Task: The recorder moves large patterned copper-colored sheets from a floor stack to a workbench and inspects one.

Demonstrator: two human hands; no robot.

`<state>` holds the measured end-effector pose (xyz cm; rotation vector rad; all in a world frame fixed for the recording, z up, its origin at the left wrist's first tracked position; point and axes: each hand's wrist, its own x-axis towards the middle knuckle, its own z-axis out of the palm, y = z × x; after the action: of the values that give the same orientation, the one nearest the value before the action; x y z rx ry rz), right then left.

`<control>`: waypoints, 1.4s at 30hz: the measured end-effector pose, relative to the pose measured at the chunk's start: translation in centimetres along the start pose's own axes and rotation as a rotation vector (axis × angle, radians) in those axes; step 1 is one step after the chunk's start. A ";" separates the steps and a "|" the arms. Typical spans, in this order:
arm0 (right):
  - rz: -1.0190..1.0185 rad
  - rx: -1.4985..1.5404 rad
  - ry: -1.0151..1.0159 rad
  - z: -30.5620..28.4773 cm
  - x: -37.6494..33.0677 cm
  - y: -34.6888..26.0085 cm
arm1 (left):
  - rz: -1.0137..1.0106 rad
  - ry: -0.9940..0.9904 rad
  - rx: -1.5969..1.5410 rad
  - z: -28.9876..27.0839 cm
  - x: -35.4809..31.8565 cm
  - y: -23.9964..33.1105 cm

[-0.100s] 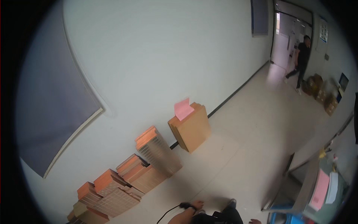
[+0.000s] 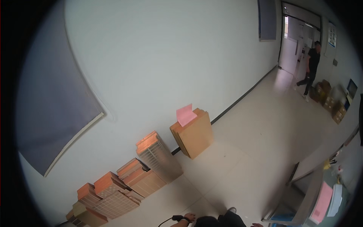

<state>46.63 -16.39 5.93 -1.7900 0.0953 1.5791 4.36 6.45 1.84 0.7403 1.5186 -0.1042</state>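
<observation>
My left hand (image 2: pixel 190 217) hangs low at the bottom edge, beside my dark-clothed leg. A black band circles its wrist, and a thin black cable (image 2: pixel 165 221) runs off from it. The fingers look loose, with nothing in them. Only the tips of my right hand (image 2: pixel 257 225) come into the picture, close to the lower end of the table on the right. Its fingers seem stretched out and hold nothing that I can see. The tip of one shoe (image 2: pixel 231 210) shows on the pale tiled floor (image 2: pixel 242 166) ahead of me.
Flat cardboard stacks (image 2: pixel 194 136) lean along the left wall, one topped by a pink sheet (image 2: pixel 185 114); grid-patterned panels (image 2: pixel 117 206) stand nearer. A green-topped table (image 2: pixel 317 210) is at right. Near the glass door (image 2: pixel 289 53) a person (image 2: pixel 312 68) in black walks by cartons (image 2: pixel 329 100).
My left hand has dropped lower and left in the picture. My view has tilted slightly, so the door and the walking person sit lower and farther right.
</observation>
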 end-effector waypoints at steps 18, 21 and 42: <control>0.118 -0.438 -0.034 8.0 18.9 -33.2 | 0.127 0.088 -0.290 2.9 -11.8 -1.1; 0.018 -0.650 -0.205 18.6 19.0 -40.9 | 0.749 0.668 0.584 -8.7 -9.6 10.5; -0.048 -0.711 -0.295 56.2 44.7 -71.6 | -0.280 0.684 -1.342 -12.3 17.6 37.3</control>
<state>46.87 84.85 1.29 -2.0044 -0.7259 1.9716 14.06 48.38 0.93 -0.5830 1.8655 0.9635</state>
